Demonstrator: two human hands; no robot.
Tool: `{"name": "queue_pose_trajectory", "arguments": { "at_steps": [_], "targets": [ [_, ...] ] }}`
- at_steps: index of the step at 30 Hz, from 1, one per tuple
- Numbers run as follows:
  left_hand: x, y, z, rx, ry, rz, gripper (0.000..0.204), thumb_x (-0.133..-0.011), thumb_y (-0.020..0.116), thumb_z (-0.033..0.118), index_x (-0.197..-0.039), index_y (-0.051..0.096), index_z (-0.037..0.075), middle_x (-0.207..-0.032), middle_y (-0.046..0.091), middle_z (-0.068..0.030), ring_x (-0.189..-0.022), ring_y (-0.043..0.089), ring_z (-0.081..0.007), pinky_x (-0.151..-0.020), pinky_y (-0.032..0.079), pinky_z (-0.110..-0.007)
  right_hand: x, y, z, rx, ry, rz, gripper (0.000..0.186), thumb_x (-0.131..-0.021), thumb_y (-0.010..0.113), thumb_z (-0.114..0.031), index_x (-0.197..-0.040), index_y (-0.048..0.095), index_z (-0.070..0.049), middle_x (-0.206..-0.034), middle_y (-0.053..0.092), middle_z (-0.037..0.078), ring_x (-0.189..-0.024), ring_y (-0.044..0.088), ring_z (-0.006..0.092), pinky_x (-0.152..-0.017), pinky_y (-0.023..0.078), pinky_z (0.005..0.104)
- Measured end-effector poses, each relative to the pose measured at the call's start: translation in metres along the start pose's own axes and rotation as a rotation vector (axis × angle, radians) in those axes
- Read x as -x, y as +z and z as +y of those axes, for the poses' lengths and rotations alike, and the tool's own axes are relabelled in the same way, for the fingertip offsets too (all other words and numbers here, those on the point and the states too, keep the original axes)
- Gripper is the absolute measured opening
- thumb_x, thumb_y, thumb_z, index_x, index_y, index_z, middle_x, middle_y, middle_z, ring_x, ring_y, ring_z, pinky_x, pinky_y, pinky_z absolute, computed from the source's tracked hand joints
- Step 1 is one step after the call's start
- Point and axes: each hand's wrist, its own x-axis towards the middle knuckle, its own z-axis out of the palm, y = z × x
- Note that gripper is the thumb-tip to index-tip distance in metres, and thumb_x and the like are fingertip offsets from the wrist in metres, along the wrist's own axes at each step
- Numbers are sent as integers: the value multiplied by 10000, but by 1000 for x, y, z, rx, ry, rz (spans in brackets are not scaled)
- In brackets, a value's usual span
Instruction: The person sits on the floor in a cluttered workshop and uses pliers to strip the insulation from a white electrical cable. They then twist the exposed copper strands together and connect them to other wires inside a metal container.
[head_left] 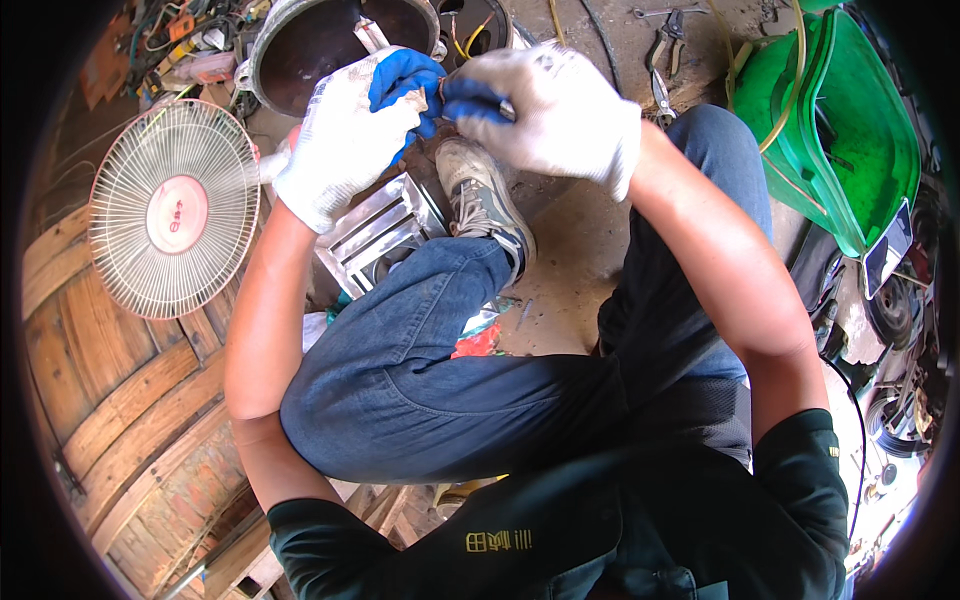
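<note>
Both my hands wear white knit gloves with blue-coated palms and meet at the top centre. My left hand (350, 130) has its fingers curled in around something small that I cannot make out. Close against it, my right hand (550, 115) pinches with thumb and fingers at the same spot; the gloves hide most of what is between them. Just beyond the hands lies a large round metal housing (285, 65), dark inside, on its side. Beside it sits a smaller round part with yellow wires (480, 25).
A pink fan with a white wire guard (175, 210) stands at left over wooden boards (110, 370). A slatted metal frame (375, 240) lies by my shoe (480, 195). Pliers (662, 80) and a wrench (672, 12) are on the floor. A green container (870, 140) stands at right.
</note>
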Motion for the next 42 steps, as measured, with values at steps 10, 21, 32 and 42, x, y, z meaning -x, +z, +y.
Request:
{"name": "queue_pose_trajectory", "arguments": {
  "at_steps": [10, 21, 32, 42],
  "targets": [
    [0, -1, -1, -190, 76, 7, 279, -947, 587, 87, -1200, 614, -29, -1013, 694, -100, -819, 676, -147, -743, 559, -274, -31, -8, 15, 150, 33, -88, 334, -822, 707, -337, -1037, 729, -82, -976, 725, 181, -966, 699, 332, -864, 545, 423],
    [1, 0, 9, -230, 7, 30, 267, -944, 606, 108, -1169, 633, -33, -995, 702, -101, -816, 675, -131, -741, 570, -281, -41, -19, 2, 150, 36, -173, 317, -813, 662, -318, -976, 719, -53, -896, 709, 220, -891, 689, 384, -807, 546, 456],
    [0, 1, 16, -390, 47, 38, 272, -926, 614, 116, -1146, 636, -43, -950, 711, -112, -794, 693, -145, -721, 574, -292, -49, -31, 2, 127, 79, -297, 351, -788, 686, -323, -999, 736, -47, -947, 707, 227, -961, 672, 387, -861, 528, 437],
    [-3, 7, 20, -425, 110, 136, 255, -912, 613, 120, -1122, 642, -21, -885, 726, -104, -705, 709, -154, -639, 556, -288, -27, 22, 14, 418, -120, 148, 342, -890, 657, -352, -1083, 643, -70, -798, 712, 125, -749, 713, 309, -673, 569, 404]
  ]
}}
